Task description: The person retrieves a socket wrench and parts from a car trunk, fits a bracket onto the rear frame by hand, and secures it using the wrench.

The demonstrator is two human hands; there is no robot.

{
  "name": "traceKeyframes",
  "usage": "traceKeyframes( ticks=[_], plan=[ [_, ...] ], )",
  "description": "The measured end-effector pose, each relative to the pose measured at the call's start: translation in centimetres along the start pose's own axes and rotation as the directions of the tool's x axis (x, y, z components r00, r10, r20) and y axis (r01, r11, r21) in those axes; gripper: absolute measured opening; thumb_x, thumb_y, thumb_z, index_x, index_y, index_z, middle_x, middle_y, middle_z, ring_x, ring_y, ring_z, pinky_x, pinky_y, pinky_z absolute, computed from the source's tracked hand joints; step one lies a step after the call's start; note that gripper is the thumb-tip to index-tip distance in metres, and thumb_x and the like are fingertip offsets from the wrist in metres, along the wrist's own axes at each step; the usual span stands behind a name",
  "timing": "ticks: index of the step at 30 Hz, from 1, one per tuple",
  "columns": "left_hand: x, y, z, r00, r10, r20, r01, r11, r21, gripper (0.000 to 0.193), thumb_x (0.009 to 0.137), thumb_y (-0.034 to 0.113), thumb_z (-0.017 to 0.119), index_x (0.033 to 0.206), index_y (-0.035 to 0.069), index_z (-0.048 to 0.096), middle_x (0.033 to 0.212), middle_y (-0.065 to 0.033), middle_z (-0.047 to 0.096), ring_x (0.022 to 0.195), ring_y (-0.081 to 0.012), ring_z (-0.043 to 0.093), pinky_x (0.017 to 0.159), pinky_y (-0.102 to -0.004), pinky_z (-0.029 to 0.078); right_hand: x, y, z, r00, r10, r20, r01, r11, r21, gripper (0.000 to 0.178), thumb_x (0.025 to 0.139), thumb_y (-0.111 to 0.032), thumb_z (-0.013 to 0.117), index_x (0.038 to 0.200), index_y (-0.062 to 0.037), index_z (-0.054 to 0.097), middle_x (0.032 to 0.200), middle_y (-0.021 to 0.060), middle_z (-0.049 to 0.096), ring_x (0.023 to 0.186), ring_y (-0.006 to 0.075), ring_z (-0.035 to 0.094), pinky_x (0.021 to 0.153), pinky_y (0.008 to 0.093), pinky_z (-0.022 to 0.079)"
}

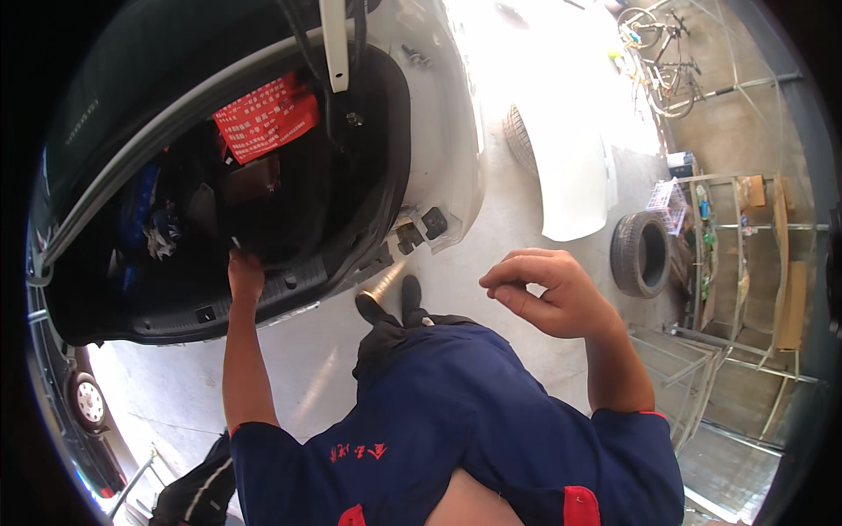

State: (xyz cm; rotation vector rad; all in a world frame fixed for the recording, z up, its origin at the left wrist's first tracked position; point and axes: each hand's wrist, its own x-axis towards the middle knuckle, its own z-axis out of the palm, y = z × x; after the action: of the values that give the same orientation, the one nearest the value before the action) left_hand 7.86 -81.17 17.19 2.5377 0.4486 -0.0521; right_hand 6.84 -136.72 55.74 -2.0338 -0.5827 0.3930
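Note:
My left hand (245, 273) reaches over the rear sill into the open car boot (342, 202). Its fingers are closed, and a small pale tip shows just beyond them; the rest of what they grip is hidden. Deeper in the boot lie a red sheet with white print (267, 121), a brown box-like thing (252, 180) and some crumpled pale pieces (160, 230). My right hand (557, 294) is raised over the floor beside the car. Its fingers bend in toward the thumb, and I see nothing held in them.
A white body panel (574, 175) and a loose tyre (640, 254) stand to the right. Beyond them is a metal rack (741, 263) with boxes, and bicycles (667, 66) farther back. The raised lid strut (334, 44) hangs over the boot. Another car (88, 408) is at far left.

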Motion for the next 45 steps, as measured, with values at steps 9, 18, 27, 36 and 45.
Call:
traceKeyframes(
  ticks=[9,18,27,36,45],
  plan=[
    [-13.4,13.1,-24.2,0.996,-0.086,-0.026,0.065,0.886,-0.46,0.015,0.11,0.013,0.044,0.119,0.005,0.052,0.099,-0.0091,0.061,0.077,-0.0129,0.058,0.068,-0.0307,0.055,1.7,6.8,8.9,0.944,-0.056,0.326,-0.106,0.882,0.458,0.028,0.1,-0.021,0.066,0.115,0.0015,0.074,0.108,0.0185,0.076,0.096,0.0325,0.073,0.085,0.0411,0.057],
    [-18.6,27.9,-32.9,0.987,-0.163,0.0,0.117,0.705,-0.7,0.007,0.112,0.011,0.041,0.111,0.011,0.048,0.089,-0.004,0.055,0.053,-0.0035,0.041,0.04,-0.0191,0.037,8.7,2.3,15.4,0.893,-0.107,0.437,-0.41,0.211,0.888,0.054,0.111,-0.04,0.06,0.149,-0.003,0.051,0.106,0.0122,0.073,0.081,0.0166,0.066,0.076,0.0321,0.054],
    [-7.6,26.8,-30.3,0.878,0.344,0.334,0.009,0.683,-0.73,0.007,0.111,0.016,0.047,0.11,0.009,0.045,0.092,-0.0098,0.057,0.051,-0.0035,0.04,0.039,-0.019,0.039,9.7,2.9,17.7,0.972,0.203,0.116,-0.071,-0.218,0.973,0.036,0.116,-0.036,0.049,0.137,-0.0082,0.061,0.096,0.0052,0.074,0.069,0.0109,0.065,0.067,0.0286,0.052],
    [-2.0,28.3,-29.7,0.794,0.435,0.424,0.019,0.68,-0.733,0.011,0.108,0.011,0.043,0.113,0.002,0.047,0.092,-0.0148,0.059,0.052,-0.0057,0.042,0.04,-0.0231,0.05,10.6,3.3,18.0,0.957,0.287,-0.038,0.087,-0.161,0.983,0.042,0.117,-0.037,0.046,0.139,-0.0042,0.058,0.097,0.0052,0.073,0.076,0.0127,0.067,0.071,0.0268,0.052],
    [-1.9,29.8,-30.1,0.789,0.454,0.414,-0.031,0.703,-0.711,0.016,0.107,0.014,0.045,0.115,0.0,0.048,0.09,-0.0156,0.06,0.051,-0.0058,0.041,0.042,-0.025,0.053,10.7,4.2,18.0,0.97,0.241,-0.029,0.085,-0.223,0.971,0.041,0.117,-0.036,0.046,0.139,-0.0045,0.058,0.096,0.0037,0.071,0.077,0.0142,0.065,0.074,0.0294,0.053]
  ],
)
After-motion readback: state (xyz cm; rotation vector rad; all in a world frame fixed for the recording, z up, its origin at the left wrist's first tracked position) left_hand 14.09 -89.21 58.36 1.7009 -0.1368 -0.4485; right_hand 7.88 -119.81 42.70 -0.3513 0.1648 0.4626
